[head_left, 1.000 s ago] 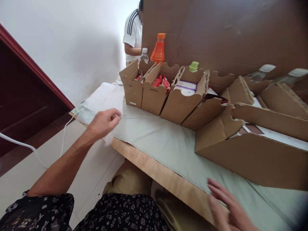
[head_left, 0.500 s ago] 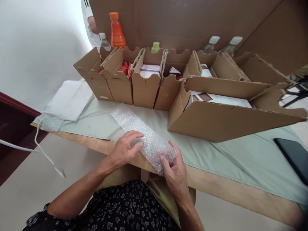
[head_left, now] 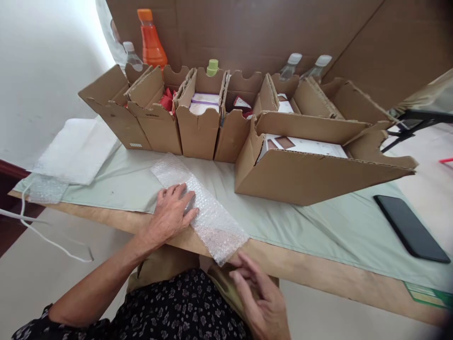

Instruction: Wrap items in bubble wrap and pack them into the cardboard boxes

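Bubble wrap lies flat at the near edge of the surface, one corner overhanging; it is laid out, and what remains I cannot tell. Watching remotely, I see my left hand resting on it, fingers slightly spread; my right hand, empty, curls loosely beside. Cardboard boxes stand behind, a white wall leftward.

Left hand palm down, right hand loosely opened
The left forearm slants up from the lower left; the right hand's fingers bend slightly, thumb apart.
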Demonstrator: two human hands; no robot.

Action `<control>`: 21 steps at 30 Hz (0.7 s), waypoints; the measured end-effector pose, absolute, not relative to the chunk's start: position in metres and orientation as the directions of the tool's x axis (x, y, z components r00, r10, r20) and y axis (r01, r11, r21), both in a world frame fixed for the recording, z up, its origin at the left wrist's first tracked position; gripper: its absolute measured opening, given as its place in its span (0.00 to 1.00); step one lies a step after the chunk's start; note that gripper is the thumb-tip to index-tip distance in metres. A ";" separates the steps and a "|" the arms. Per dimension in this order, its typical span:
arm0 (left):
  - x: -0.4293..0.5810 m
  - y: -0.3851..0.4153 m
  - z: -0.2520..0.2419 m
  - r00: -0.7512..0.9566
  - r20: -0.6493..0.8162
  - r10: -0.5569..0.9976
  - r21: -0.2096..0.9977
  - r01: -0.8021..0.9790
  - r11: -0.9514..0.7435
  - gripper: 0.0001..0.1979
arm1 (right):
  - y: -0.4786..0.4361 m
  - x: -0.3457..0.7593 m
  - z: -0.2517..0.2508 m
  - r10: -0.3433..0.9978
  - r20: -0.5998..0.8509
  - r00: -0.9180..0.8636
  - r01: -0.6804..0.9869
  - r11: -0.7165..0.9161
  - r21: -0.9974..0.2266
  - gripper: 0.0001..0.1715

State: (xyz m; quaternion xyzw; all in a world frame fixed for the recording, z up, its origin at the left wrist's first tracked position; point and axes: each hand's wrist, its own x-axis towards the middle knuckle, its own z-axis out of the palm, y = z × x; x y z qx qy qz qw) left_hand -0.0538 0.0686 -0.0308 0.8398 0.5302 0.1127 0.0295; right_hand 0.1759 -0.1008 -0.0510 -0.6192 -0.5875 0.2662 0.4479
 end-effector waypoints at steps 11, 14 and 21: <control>-0.110 0.154 -0.019 0.027 0.149 0.988 0.151 0.987 -0.050 0.25 | -0.026 0.187 -0.054 0.918 0.397 0.016 0.937 0.125 -0.325 0.15; -0.111 0.161 -0.028 0.040 0.154 0.987 0.170 0.983 -0.067 0.23 | -0.034 0.176 -0.052 0.907 0.420 0.037 0.876 0.173 -0.450 0.12; -0.091 0.138 -0.022 0.143 0.268 0.953 0.243 0.947 -0.211 0.21 | -0.100 0.153 -0.054 0.959 0.275 0.074 0.575 0.185 -0.797 0.24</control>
